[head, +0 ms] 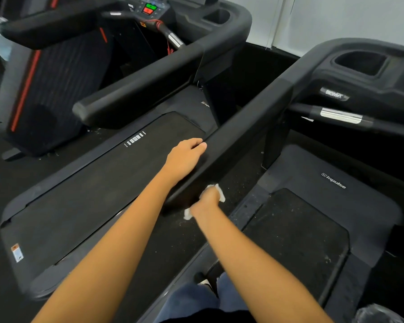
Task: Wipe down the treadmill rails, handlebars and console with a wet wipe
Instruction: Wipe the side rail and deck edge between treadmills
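Right hand (207, 201) is closed around a crumpled white wet wipe (221, 194), pressing it against the near end of the handrail (243, 127). Bits of the wipe poke out above and below the fist. Just beyond it, the left hand (184, 157) holds the same handrail, fingers curled over its top edge and thumb lying along the side. The handrail is a thick, smooth, matte black bar with rounded edges, running up and away to the right-hand treadmill's dash, where a deep moulded cup holder (359, 61) sits above a ribbed silver grip sensor (341, 115). Left of the hands lies a flat, dark, finely textured belt (91, 194). Farthest off, the left treadmill's console (149, 8) shows one green and one red button.
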{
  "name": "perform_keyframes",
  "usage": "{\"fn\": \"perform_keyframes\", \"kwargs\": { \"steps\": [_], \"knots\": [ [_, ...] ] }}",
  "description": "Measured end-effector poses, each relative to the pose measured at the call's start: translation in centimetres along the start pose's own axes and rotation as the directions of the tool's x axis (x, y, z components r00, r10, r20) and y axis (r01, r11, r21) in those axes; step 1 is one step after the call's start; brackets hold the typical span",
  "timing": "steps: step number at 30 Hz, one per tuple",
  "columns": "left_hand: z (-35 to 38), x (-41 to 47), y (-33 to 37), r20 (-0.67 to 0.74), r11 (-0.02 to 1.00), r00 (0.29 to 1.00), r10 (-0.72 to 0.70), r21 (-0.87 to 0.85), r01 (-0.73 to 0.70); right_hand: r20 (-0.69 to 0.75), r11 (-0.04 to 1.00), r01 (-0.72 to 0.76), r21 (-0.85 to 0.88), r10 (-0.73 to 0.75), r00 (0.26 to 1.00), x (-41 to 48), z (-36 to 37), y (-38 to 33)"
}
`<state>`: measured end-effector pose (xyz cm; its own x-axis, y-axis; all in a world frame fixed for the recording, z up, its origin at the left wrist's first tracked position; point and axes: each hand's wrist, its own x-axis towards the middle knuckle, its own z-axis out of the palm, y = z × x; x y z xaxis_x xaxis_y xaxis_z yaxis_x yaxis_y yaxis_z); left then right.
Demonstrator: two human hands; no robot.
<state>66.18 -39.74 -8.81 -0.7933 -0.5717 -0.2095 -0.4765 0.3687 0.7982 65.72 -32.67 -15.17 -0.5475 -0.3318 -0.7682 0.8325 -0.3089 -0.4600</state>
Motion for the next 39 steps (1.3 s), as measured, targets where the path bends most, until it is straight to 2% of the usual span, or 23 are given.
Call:
{"fn": "perform_keyframes", "kwargs": {
  "steps": [1,3,4,6,8,9,10,11,12,13,14,15,16,18,22,24,26,28,31,34,36,39],
  "knots": [
    [0.0,-0.1,0.0,-0.009,1.000,1.000,0.002,0.009,-0.002,-0.013,0.998,0.049,-0.029,-0.050,0.999,1.3,-0.1,-1.0],
    [0.1,-0.3,0.3,-0.023,0.999,1.000,0.017,0.045,-0.016,-0.024,1.000,0.016,0.017,-0.015,1.000,3.5,-0.3,-3.1],
    [0.2,-0.4,0.4,-0.025,0.998,0.999,0.033,0.062,-0.032,-0.054,1.000,0.010,-0.022,-0.011,0.998,4.3,-0.3,-3.8],
    [0.2,-0.4,0.5,-0.027,0.996,0.999,0.047,0.070,-0.045,-0.069,0.997,0.074,0.005,-0.073,0.995,5.1,-0.4,-3.8],
    [0.2,-0.2,0.5,-0.015,0.998,0.999,0.041,0.054,-0.041,-0.112,0.962,0.269,-0.053,-0.274,0.955,3.3,-0.1,-2.7],
    [0.2,0.0,0.4,-0.009,0.999,0.999,0.031,0.022,-0.031,-0.083,0.905,0.414,-0.095,-0.422,0.903,1.8,0.1,-1.9],
    [0.1,0.3,0.3,-0.001,1.000,1.000,0.011,-0.014,-0.011,-0.006,0.815,0.551,-0.179,-0.561,0.828,0.4,0.2,-1.2],
    [0.0,0.5,0.2,0.004,0.999,1.000,-0.020,-0.046,0.020,0.113,0.674,0.678,-0.295,-0.680,0.725,-0.9,0.2,-0.4],
    [-0.3,0.5,0.2,0.018,0.995,0.999,-0.041,-0.089,0.043,0.273,0.484,0.754,-0.444,-0.729,0.628,-2.2,0.2,0.2],
    [-0.5,0.4,0.1,0.048,0.988,0.998,-0.048,-0.143,0.055,0.398,0.280,0.768,-0.576,-0.725,0.562,-2.3,0.0,0.7],
    [-0.8,0.2,0.2,0.092,0.979,0.995,-0.041,-0.197,0.059,0.470,0.112,0.736,-0.667,-0.704,0.533,-2.2,0.0,0.5],
    [-1.1,0.0,0.2,0.128,0.969,0.992,-0.022,-0.243,0.052,0.499,-0.008,0.685,-0.728,-0.692,0.522,-1.4,0.1,-0.4],
    [-1.3,-0.1,0.1,0.134,0.964,0.991,-0.003,-0.264,0.039,0.523,-0.109,0.634,-0.766,-0.679,0.515,-0.7,0.2,-1.8],
    [-1.5,-0.2,-0.1,0.094,0.955,0.996,-0.007,-0.295,0.035,0.537,-0.243,0.534,-0.810,-0.674,0.507,1.2,0.9,-5.7],
    [-1.4,-0.1,-0.1,0.047,0.952,0.997,-0.054,-0.300,0.065,0.496,-0.328,0.374,-0.867,-0.628,0.599,3.6,2.4,-12.1],
    [-1.4,0.2,-0.3,0.021,0.932,0.997,-0.072,-0.355,0.074,0.527,-0.409,0.335,-0.849,-0.607,0.595,3.2,2.4,-11.3],
    [-1.7,0.5,-0.4,-0.006,0.888,0.991,-0.136,-0.444,0.119,0.587,-0.480,0.343,-0.807,-0.597,0.547,1.5,1.8,-8.5],
    [-2.0,1.0,-0.4,0.005,0.861,0.983,-0.184,-0.482,0.163,0.684,-0.544,0.418,-0.728,-0.540,0.490,-1.0,0.7,-4.4],
    [-1.9,1.7,-0.3,0.055,0.892,0.978,-0.199,-0.403,0.204,0.831,-0.645,0.531,-0.550,-0.361,0.423,-4.3,-1.3,0.4],
    [-1.9,1.9,0.1,0.103,0.928,0.972,-0.212,-0.292,0.233,0.905,-0.737,0.546,-0.399,-0.218,0.366,-3.9,-2.2,-1.2],
    [-2.1,1.8,0.0,0.107,0.933,0.974,-0.198,-0.283,0.221,0.897,-0.756,0.506,-0.414,-0.247,0.366,-2.0,-2.0,-4.5],
    [-2.5,1.6,-0.5,0.104,0.930,0.975,-0.198,-0.295,0.220,0.794,-0.701,0.402,-0.590,-0.412,0.447,1.1,-0.8,-10.1]
  ]
}}
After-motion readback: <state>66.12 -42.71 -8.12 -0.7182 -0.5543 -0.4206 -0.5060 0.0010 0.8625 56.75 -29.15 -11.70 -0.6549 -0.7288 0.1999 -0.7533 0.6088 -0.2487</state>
